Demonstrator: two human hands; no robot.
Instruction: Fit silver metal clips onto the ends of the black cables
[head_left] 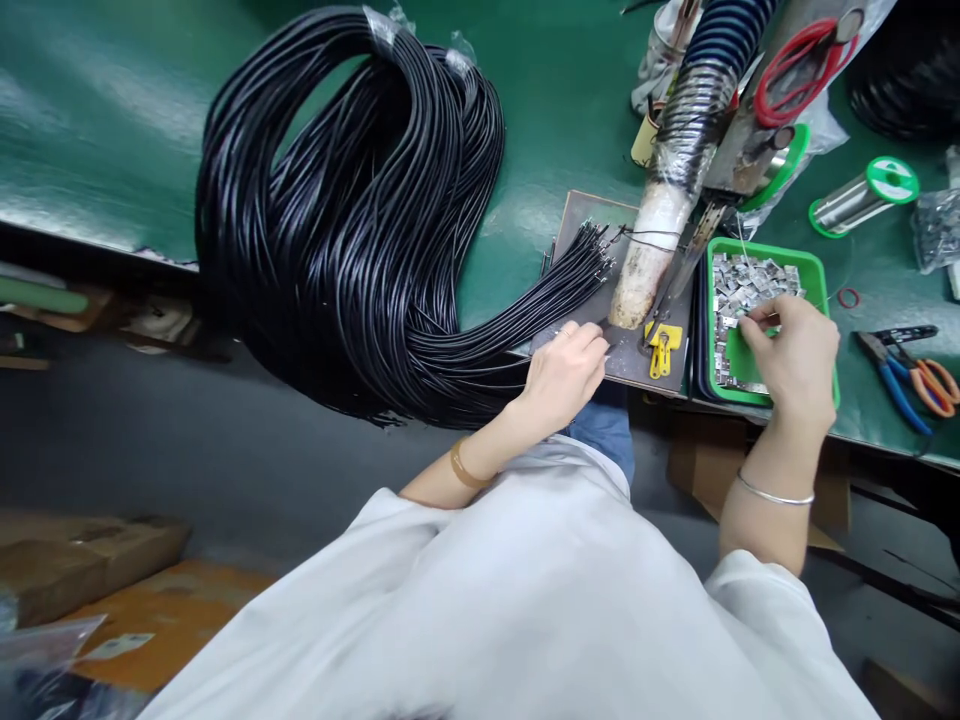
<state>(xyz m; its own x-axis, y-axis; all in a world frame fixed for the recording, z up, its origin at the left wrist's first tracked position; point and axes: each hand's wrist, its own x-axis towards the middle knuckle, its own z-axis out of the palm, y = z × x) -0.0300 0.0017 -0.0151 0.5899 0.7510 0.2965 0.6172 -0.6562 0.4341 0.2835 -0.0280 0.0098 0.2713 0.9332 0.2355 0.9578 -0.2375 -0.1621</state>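
Note:
A large looped bundle of black cables lies on the bench, its stripped ends fanned over a flat board. My left hand is closed at the board's front edge, with a thin black cable end showing at its fingertips. Over a green tray of small silvery metal pieces, my right hand has thumb and fingers pinched together. What lies between those fingertips is too small to make out. A yellow clip sits between the two hands.
A ribbed hose ending in a stained white tube hangs over the board, beside a metal fixture. At right are a solder spool, blue-handled pliers and orange-handled scissors. Cardboard boxes stand below the bench at left.

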